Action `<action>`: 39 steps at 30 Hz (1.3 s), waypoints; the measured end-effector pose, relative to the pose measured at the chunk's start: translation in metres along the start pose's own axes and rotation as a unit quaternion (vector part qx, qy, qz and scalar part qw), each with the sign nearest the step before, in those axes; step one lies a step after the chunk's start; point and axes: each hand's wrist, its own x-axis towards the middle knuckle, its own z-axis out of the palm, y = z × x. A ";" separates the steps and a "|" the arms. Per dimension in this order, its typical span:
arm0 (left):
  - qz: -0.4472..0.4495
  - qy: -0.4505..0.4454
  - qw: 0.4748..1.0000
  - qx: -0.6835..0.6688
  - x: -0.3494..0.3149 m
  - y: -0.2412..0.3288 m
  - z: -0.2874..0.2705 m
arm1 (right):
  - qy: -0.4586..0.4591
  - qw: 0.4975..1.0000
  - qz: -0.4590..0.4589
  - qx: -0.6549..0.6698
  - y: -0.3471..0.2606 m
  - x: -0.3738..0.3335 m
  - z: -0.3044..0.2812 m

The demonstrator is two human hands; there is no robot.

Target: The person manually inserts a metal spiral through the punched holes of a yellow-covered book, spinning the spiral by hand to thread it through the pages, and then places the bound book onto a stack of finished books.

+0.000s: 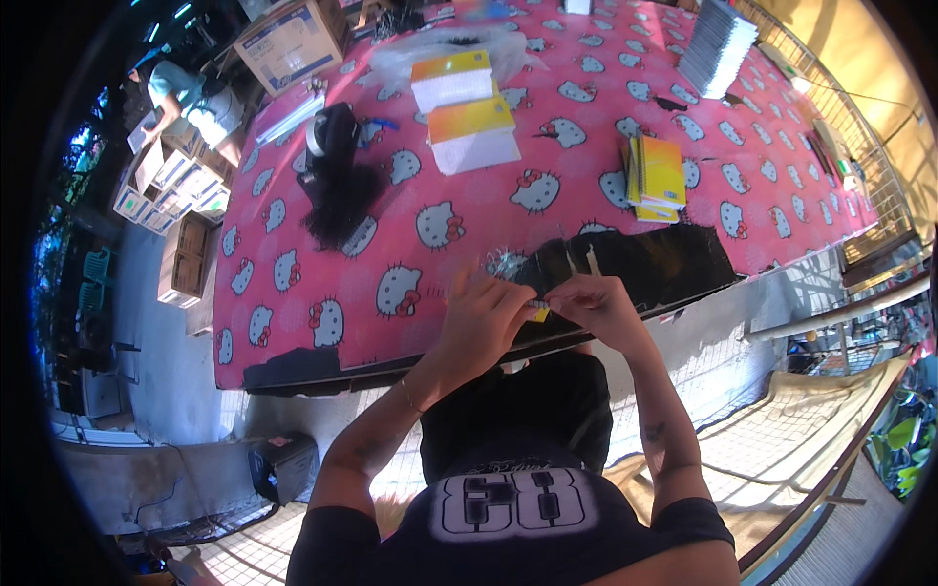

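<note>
My left hand [486,311] is closed in a pinch above the near edge of the table. Its fingertips meet those of my right hand [589,305], also pinched. Between them is a narrow, pale item with a yellow part [540,314] showing below the fingers; its kind cannot be made out. Just beyond the hands lies a tangle of thin, clear or silvery strands [503,262]. A black patch [635,269] of bare surface shows where the cover is torn. To the right sits a small stack of yellow-orange spiral notebooks [655,176].
The pink, cat-patterned table cover [489,220] spreads ahead. On it are two notebook stacks [474,137], a black bristly heap [342,200], a tall stack of notebooks [718,49] and a cardboard box [291,47]. A person [191,98] stands by cartons [176,181] at far left.
</note>
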 end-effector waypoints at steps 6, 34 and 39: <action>-0.019 -0.022 0.999 0.045 0.001 0.002 -0.004 | -0.010 0.995 -0.066 -0.070 -0.017 0.009 0.005; 0.000 0.086 0.973 0.213 0.107 -0.124 -0.033 | 0.279 0.917 -0.172 -0.226 -0.016 0.091 -0.079; 0.020 -0.083 0.992 0.089 0.029 -0.048 -0.013 | 0.100 0.995 -0.013 0.003 0.021 0.036 0.025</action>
